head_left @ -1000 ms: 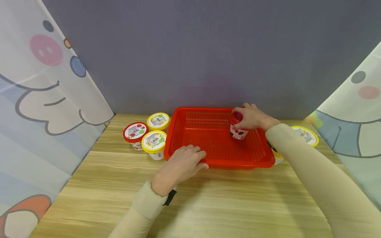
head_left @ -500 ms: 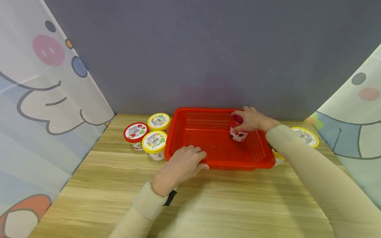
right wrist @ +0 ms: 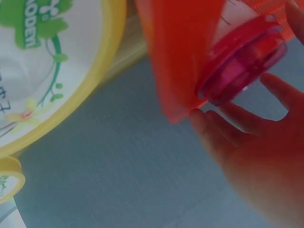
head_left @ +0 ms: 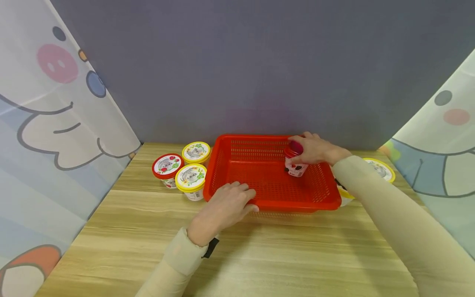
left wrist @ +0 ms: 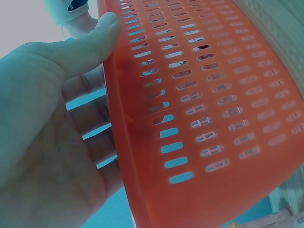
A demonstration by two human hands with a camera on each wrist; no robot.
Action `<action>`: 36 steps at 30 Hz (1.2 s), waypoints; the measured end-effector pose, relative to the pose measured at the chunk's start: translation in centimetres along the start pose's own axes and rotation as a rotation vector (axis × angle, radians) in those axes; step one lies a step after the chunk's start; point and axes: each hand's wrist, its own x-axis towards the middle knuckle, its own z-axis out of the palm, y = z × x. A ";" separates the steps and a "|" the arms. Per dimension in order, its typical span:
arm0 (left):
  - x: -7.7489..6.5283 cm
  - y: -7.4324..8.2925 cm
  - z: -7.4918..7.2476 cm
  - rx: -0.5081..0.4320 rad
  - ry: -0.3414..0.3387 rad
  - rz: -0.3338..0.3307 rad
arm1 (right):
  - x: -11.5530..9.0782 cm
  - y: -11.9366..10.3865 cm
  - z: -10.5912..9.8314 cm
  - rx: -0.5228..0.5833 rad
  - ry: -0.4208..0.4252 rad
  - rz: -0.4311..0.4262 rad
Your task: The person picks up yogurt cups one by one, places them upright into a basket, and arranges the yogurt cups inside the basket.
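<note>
A red plastic basket (head_left: 282,204) with slotted walls stands on the wooden table against the grey back panel. My left hand (head_left: 228,202) grips its near rim at the left; in the left wrist view the thumb lies on the outer side of the wall, with the fingers behind it. Inside the basket, near the back right corner, is a yogurt cup (head_left: 296,170) with berry print and a pinkish-red, see-through lid (right wrist: 242,57). My right hand (head_left: 315,149) holds this cup from above, thumb in front and fingers round the lid. The cup's far side is hidden.
Left of the basket stand a red-lidded tub (head_left: 168,167) and two yellow-lidded tubs, the nearer tub (head_left: 191,177) close against the basket. On the right, a yellow-lidded tub (head_left: 380,170) and another yellow-rimmed tub (head_left: 346,198) are partly hidden by the right sleeve.
The cup has gone slightly lower in the basket over the last second, with my right hand on it. The left hand keeps its place on the rim.
</note>
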 end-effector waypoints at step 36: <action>0.1 -0.3 0.2 -0.013 0.006 0.005 | -7.0 5.1 -0.6 0.128 0.161 0.028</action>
